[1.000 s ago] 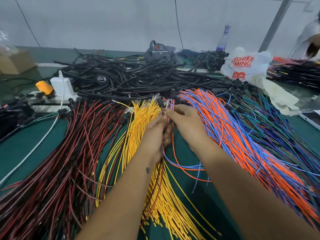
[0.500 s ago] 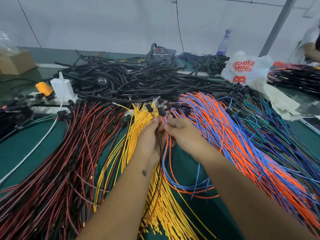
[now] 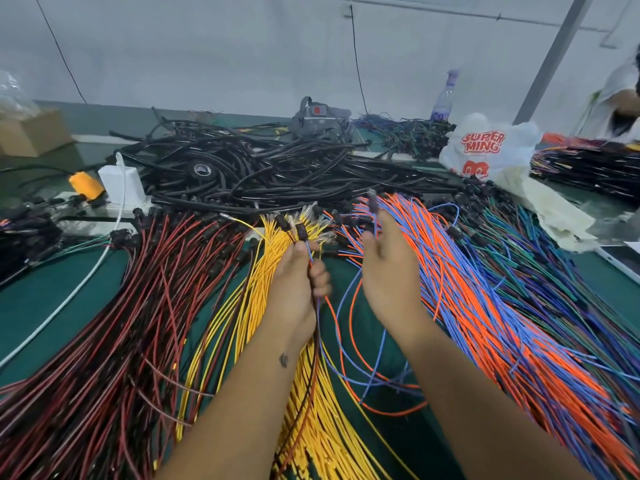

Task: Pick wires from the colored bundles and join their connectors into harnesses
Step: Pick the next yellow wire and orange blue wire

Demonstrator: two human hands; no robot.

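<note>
My left hand (image 3: 300, 278) grips a few picked wires, their black connectors (image 3: 300, 233) sticking up above my fingers; the wires trail down past my wrist. My right hand (image 3: 388, 265) pinches an orange and blue wire pair and lifts its dark connector (image 3: 373, 202) above the orange and blue bundle (image 3: 485, 306). A loop of orange and blue wire (image 3: 349, 341) hangs between my hands. The yellow bundle (image 3: 242, 306) lies under my left hand, the red and black bundle (image 3: 114, 323) to its left, the green and purple bundle (image 3: 561, 271) at far right.
A heap of black cables (image 3: 259, 174) fills the back of the green table (image 3: 45, 296). A white charger (image 3: 121, 185) and an orange object (image 3: 85, 183) sit back left. A white plastic bag (image 3: 485, 147), a bottle (image 3: 445, 98) and another person (image 3: 620, 98) are back right.
My hands have moved apart. The right hand went right and up with an orange and blue wire's connector; the left hand keeps its wires.
</note>
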